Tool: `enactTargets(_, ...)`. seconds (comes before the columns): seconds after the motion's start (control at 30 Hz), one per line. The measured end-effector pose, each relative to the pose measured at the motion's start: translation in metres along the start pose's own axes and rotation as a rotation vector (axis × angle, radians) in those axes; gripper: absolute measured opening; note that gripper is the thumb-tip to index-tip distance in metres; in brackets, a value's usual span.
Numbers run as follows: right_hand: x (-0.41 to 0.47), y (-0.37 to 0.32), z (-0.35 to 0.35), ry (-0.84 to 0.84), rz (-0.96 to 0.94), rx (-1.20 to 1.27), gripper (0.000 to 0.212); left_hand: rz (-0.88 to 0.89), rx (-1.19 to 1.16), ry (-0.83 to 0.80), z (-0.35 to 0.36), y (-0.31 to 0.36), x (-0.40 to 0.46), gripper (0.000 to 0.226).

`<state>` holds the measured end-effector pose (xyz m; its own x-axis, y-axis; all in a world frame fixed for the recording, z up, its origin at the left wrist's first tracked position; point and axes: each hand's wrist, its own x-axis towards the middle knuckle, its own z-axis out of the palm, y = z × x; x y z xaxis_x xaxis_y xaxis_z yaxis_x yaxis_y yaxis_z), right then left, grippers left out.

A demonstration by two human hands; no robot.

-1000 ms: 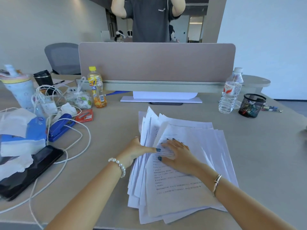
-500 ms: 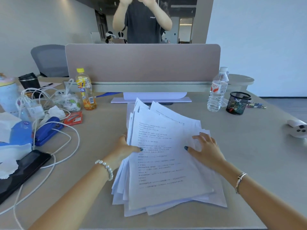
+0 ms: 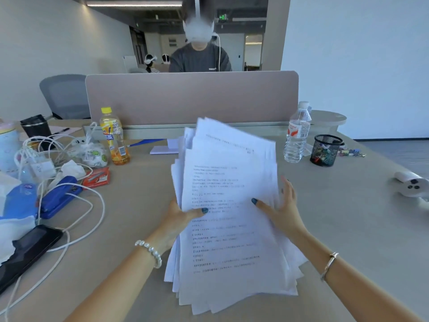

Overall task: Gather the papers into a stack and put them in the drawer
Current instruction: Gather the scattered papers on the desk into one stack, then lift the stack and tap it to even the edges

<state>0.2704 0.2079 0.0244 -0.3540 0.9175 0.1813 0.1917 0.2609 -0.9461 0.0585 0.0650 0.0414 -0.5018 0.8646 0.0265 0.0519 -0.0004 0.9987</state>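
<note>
A loose, uneven stack of white printed papers (image 3: pixel 228 240) is tilted up off the desk (image 3: pixel 348 228) in the middle of the view, its far edge raised. My left hand (image 3: pixel 183 217) grips the stack's left edge, thumb on the top sheet. At the right edge, my right hand (image 3: pixel 282 209) holds the stack with its thumb on top and fingers spread behind the sheets. No drawer is in view.
Left of the papers lie white cables (image 3: pixel 76 205), a blue stapler (image 3: pixel 59 197), a black phone (image 3: pixel 27 249), tissues and an orange drink bottle (image 3: pixel 115 135). A water bottle (image 3: pixel 297 133) and mesh pen cup (image 3: pixel 326 149) stand at the right. A person sits behind the divider (image 3: pixel 192 96).
The papers went from lying flat under my hands to being lifted and tilted up. My hands moved out to the stack's left and right edges and gripped it.
</note>
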Motion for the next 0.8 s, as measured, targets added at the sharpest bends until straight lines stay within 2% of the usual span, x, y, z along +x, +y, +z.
enactTargets(0.03,0.002,-0.007,-0.003,-0.013,0.085,0.130,0.092,0.038,-0.018,-0.001,-0.001,0.009,-0.001,0.041)
enactTargets(0.1,0.004,-0.027,-0.004,-0.114,0.193,0.288,0.064,0.130,-0.034,0.016,-0.003,0.027,0.000,0.037)
enactTargets(0.17,0.004,-0.052,-0.001,-0.119,0.122,0.275,0.033,0.223,-0.021,0.013,-0.001,0.050,0.002,0.036)
enactTargets(0.23,0.006,-0.077,0.002,-0.054,-0.014,0.266,0.018,0.309,-0.027,0.044,0.000,0.072,0.004,0.034)
enactTargets(0.33,0.011,-0.107,0.005,-0.017,-0.188,0.252,0.023,0.384,-0.089,0.120,0.002,0.098,0.012,0.038)
enactTargets(0.43,0.011,-0.120,0.005,-0.098,-0.247,0.270,0.033,0.395,-0.125,0.108,-0.001,0.110,0.020,0.050)
enactTargets(0.6,0.005,-0.092,0.005,-0.189,-0.136,0.232,0.031,0.256,-0.005,-0.060,-0.011,0.074,0.018,0.055)
enactTargets(0.73,-0.001,-0.075,0.014,-0.216,-0.071,0.225,0.027,0.160,-0.023,-0.026,-0.018,0.043,0.017,0.044)
enactTargets(0.8,0.001,-0.077,0.017,-0.212,-0.094,0.238,0.038,0.187,-0.063,0.038,-0.022,0.042,0.018,0.046)
